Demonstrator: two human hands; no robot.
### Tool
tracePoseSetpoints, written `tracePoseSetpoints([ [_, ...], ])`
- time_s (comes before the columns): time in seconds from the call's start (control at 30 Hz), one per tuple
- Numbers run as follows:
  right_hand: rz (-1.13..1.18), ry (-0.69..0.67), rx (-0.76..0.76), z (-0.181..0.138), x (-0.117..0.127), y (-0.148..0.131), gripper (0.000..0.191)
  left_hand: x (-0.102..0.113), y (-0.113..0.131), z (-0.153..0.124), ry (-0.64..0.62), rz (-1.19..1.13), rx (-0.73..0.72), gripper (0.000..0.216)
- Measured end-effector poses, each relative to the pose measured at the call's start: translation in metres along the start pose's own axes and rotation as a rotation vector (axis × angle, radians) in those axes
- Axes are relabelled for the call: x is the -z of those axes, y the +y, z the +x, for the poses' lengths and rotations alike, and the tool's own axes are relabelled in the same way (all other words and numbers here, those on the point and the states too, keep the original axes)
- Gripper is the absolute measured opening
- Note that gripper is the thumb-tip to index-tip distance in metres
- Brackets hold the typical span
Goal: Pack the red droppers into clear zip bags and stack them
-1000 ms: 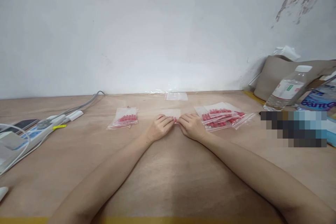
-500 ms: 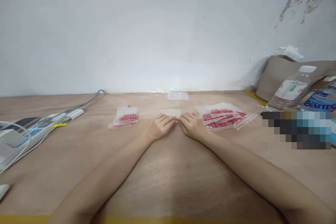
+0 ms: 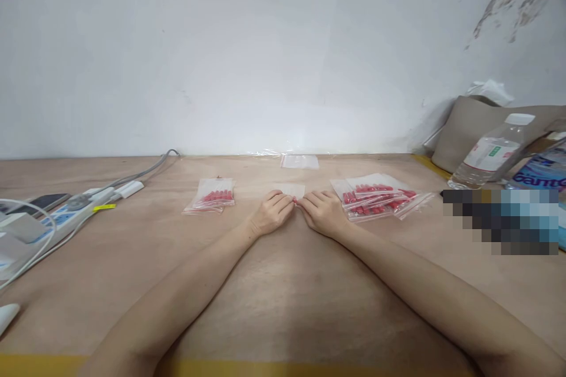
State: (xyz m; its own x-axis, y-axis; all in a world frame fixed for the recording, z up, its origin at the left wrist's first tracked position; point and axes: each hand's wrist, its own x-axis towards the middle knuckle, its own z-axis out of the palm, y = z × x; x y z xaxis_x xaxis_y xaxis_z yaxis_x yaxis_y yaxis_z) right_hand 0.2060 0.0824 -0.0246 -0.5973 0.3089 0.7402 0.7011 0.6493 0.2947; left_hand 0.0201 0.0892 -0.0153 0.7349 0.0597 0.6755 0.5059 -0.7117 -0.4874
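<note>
My left hand (image 3: 270, 213) and my right hand (image 3: 324, 212) rest side by side on the wooden table (image 3: 283, 283), fingers curled and pinching the near edge of a small clear zip bag (image 3: 292, 190). A trace of red shows between the fingertips. A small stack of zip bags with red pieces (image 3: 212, 196) lies to the left of my hands. A larger pile of such filled bags (image 3: 378, 196) lies just right of my right hand. An empty clear bag (image 3: 299, 161) lies farther back near the wall.
A power strip with cables (image 3: 66, 215) and a phone (image 3: 42, 200) sit at the left. At the right stand a plastic water bottle (image 3: 493, 151), a beige bag (image 3: 473, 123) and a blue-labelled pack (image 3: 542, 171). A white wall rises behind the table.
Both hands stay in the same place on the small bag. Only the view has shifted slightly.
</note>
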Motion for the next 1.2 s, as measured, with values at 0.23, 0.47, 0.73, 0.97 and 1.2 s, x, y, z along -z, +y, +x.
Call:
tracePoseSetpoints([
  [0.23, 0.095, 0.048, -0.084, -0.008, -0.002, 0.009, 0.016, 0.004, -0.005, -0.005, 0.028, -0.029, 0.054, 0.011],
  [0.47, 0.084, 0.082, 0.005, -0.006, -0.002, 0.008, 0.016, 0.0, -0.004, -0.005, 0.037, -0.058, 0.017, 0.011],
  [0.73, 0.07, 0.06, 0.01, -0.005, -0.002, 0.007, 0.018, -0.002, -0.001, -0.003, 0.051, -0.088, 0.057, 0.011],
  [0.97, 0.093, 0.078, -0.011, -0.005, -0.003, 0.007, 0.019, -0.002, 0.001, -0.001, 0.047, -0.107, 0.106, 0.012],
  [1.2, 0.071, 0.023, -0.008, -0.004, -0.001, 0.005, 0.019, -0.003, 0.001, -0.003, 0.033, -0.114, 0.135, 0.01],
])
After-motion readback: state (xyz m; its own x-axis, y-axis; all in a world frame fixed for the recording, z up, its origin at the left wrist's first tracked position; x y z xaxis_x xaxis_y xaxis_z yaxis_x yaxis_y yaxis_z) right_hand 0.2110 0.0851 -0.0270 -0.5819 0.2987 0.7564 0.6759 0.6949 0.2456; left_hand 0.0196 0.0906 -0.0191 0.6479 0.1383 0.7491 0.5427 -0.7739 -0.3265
